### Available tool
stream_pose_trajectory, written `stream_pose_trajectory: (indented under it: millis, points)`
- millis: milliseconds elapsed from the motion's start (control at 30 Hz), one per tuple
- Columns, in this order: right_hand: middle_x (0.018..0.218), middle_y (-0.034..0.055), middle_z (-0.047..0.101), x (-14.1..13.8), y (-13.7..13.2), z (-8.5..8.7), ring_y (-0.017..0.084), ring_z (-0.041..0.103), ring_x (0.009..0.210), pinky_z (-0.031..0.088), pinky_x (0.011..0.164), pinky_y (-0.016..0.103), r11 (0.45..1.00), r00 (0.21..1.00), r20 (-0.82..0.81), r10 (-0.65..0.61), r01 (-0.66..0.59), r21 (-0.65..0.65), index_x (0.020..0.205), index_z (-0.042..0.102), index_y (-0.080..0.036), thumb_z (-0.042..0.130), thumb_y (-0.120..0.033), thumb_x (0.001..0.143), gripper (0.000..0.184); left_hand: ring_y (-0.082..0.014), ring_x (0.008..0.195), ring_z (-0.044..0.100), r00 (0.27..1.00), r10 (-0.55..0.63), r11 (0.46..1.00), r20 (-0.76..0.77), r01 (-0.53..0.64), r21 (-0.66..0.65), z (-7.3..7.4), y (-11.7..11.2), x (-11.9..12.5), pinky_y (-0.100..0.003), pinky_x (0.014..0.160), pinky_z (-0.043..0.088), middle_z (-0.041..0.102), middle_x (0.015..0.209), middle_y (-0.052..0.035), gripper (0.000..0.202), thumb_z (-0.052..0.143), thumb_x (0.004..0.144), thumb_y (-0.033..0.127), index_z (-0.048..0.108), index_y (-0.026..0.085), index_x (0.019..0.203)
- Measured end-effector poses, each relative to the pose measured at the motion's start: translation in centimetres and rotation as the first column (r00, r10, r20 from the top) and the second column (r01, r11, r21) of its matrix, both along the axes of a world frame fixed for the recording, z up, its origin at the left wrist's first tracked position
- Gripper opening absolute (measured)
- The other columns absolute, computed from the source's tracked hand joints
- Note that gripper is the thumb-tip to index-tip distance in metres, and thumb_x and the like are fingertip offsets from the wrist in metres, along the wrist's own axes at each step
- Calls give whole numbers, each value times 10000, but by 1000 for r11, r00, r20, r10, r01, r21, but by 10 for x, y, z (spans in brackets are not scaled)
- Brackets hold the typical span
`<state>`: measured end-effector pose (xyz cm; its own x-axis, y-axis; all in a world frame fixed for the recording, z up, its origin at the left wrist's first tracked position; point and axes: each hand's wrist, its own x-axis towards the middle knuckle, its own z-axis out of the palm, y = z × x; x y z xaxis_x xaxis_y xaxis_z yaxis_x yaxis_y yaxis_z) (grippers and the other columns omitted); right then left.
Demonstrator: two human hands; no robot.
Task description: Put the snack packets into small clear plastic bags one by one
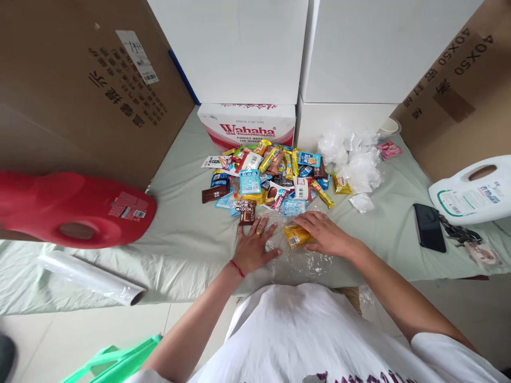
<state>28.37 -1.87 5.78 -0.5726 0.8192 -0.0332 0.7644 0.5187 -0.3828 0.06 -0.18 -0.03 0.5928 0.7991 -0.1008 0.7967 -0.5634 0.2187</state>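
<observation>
My left hand [254, 246] lies flat with fingers spread on a clear plastic bag [303, 261] spread on the pale green cloth. My right hand [324, 233] rests palm down at the bag's upper right, its fingers over a yellow snack packet [295, 237] that lies on the bag. Just beyond both hands sits a heap of several small wrapped snacks [271, 175], among them a brown cocoa bar [246, 211] close to my left fingertips.
Crumpled clear bags [355, 159] lie right of the heap. A red jug [75, 208] and a plastic roll [91, 277] sit left; a black phone [429, 227] and white jug [475, 190] right. Cardboard and white boxes, one Wahaha box [247, 125], wall in the back.
</observation>
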Motion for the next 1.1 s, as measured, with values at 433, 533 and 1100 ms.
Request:
stream_pose_trajectory:
  millis: [433, 533, 1100]
  points:
    - [1365, 159, 572, -6, 5, 6, 344, 487, 1267, 390, 1090, 538, 996, 997, -4, -79, 79, 30, 1444, 532, -193, 779, -324, 848, 659, -367, 1550, 253, 949, 26, 1000, 313, -24, -10, 2, 4, -17, -659, 1207, 203, 267, 1691, -131, 650, 579, 958, 424, 395, 283, 1565]
    - [1398, 160, 550, 7, -12, 21, 332, 497, 1274, 406, 1088, 528, 977, 980, -143, -142, 162, 140, 1413, 545, -204, 710, -347, 910, 549, -328, 1498, 358, 850, 45, 989, 525, -113, 97, 9, -6, -24, -550, 1172, 368, 374, 1632, -127, 516, 582, 951, 298, 521, 262, 1462]
    - [1079, 100, 681, 18, -122, -44, 264, 571, 1019, 497, 890, 471, 963, 940, -251, -230, 257, 79, 1015, 738, -227, 522, -273, 1016, 222, -396, 1393, 482, 971, -119, 983, 206, 85, 164, -6, -78, -17, -642, 1206, 218, 568, 1447, -237, 683, 666, 837, 636, 629, 171, 1335]
